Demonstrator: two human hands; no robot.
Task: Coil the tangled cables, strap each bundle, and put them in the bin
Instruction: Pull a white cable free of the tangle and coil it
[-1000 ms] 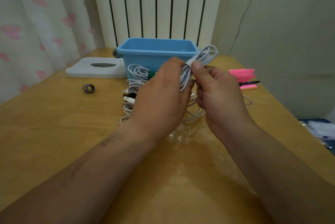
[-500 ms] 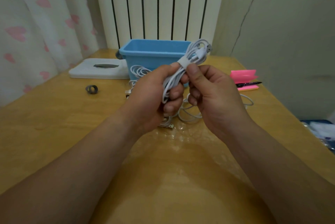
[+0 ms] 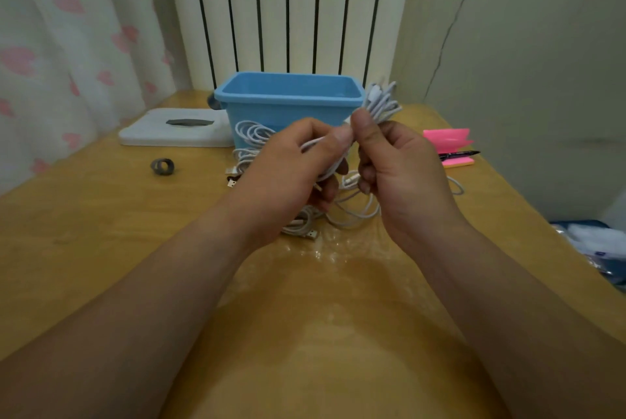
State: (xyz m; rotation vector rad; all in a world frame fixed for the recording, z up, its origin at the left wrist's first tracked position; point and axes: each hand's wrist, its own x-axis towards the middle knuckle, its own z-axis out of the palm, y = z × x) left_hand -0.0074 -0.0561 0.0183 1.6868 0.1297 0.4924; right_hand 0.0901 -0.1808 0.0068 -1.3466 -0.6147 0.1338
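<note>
Above the bench (image 3: 101, 249), before the blue bin (image 3: 288, 103), both hands hold a white cable bundle (image 3: 379, 103): left hand (image 3: 291, 174) grip wrapped around it, right hand (image 3: 399, 168) grip pinching its strap.

Coiled bundle of white plastic-sheathed cable (image 3: 381, 103), held above the table with its looped end raised toward the right rim of the bin; a white strap (image 3: 345, 122) wraps its middle. Open-topped rectangular blue plastic bin (image 3: 291, 107), upright at the far side of the table. Loose tangle of white cables (image 3: 250, 137) lying against the bin's front wall, with a metal USB plug (image 3: 311, 234) nearest the viewer.
</note>
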